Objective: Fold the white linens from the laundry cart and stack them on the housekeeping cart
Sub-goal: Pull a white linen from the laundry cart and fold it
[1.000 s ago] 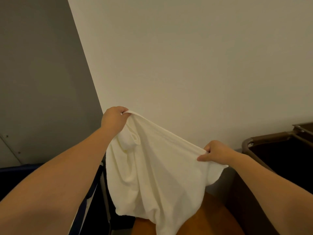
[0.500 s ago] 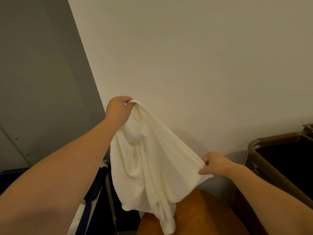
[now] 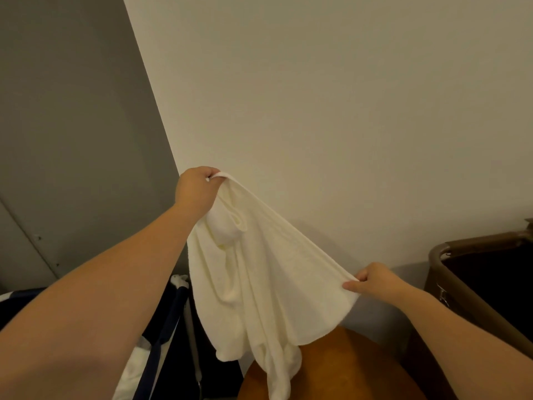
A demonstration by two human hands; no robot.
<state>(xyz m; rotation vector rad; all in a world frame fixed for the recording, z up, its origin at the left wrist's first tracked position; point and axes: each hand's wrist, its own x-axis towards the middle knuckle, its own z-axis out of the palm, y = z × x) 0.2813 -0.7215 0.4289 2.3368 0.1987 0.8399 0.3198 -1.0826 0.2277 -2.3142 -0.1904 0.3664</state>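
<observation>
Plain wall behind — left hand (image 3: 196, 192) and right hand (image 3: 372, 280) pinch white towel (image 3: 259, 278) edge, hanging crumpled — no fold yet made.

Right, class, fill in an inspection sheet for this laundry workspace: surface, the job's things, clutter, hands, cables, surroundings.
Surface: round orange-brown top; the linen's tail hangs in front of it.
Job's things: white towelling linen, unfolded, stretched in the air; navy-blue fabric cart lower left, white cloth showing in it.
Clutter: nothing seen.
Hands: left hand grips the linen's high corner; right hand pinches its edge lower down.
Cables: nothing seen.
Surroundings: cream wall, grey wall, brown bin with a dark inside at right.
</observation>
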